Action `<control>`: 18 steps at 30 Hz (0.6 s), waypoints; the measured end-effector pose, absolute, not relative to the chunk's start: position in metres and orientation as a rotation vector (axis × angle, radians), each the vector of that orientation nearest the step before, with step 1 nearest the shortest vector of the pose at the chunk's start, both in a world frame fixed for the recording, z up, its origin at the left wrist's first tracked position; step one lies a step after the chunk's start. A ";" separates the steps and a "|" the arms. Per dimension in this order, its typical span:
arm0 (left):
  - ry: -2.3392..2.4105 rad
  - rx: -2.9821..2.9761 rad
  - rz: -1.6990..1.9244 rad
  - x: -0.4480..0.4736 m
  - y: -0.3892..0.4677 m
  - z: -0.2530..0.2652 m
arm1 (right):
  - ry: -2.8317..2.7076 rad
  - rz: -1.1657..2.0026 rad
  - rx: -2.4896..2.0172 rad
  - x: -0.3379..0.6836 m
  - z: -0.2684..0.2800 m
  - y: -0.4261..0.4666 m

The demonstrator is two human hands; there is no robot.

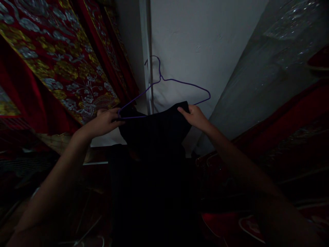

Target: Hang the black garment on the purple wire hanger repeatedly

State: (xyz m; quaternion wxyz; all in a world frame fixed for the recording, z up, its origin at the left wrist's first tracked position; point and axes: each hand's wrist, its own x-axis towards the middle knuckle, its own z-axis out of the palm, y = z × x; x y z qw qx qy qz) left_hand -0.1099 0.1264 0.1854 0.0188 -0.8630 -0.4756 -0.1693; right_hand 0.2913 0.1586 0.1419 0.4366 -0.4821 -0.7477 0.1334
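Observation:
A thin purple clothes hanger [184, 82] is held up at the centre, its hook pointing up. My left hand [105, 121] is closed around the hanger's left corner, at the left end of a black garment [156, 133]. The garment's top edge runs along the hanger's lower bar, hiding part of the bar. My right hand [197, 117] pinches the garment's upper right corner, thumb in front and fingers hidden behind. The hanger's right corner sticks out beyond that hand. Too dark to make out, the garment's lower part merges with the shadow below.
Red cloth with gold and silver embroidery [69, 61] hangs at the left. Behind the hanger are a pale wall [205, 37] and a narrow upright strip [146, 37]. Clear plastic sheeting [257, 68] covers the right side, with red embroidered fabric [272, 127] below it.

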 end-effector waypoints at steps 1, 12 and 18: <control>-1.479 -2.721 -0.463 -0.112 0.123 0.182 | -1.863 0.325 -1.209 0.291 0.141 0.159; -1.309 -2.616 -0.970 -0.095 0.129 0.218 | -1.925 0.531 -1.079 0.268 0.128 0.154; -1.257 -2.564 -1.151 -0.049 0.157 0.218 | -1.966 0.377 -0.868 0.272 0.126 0.133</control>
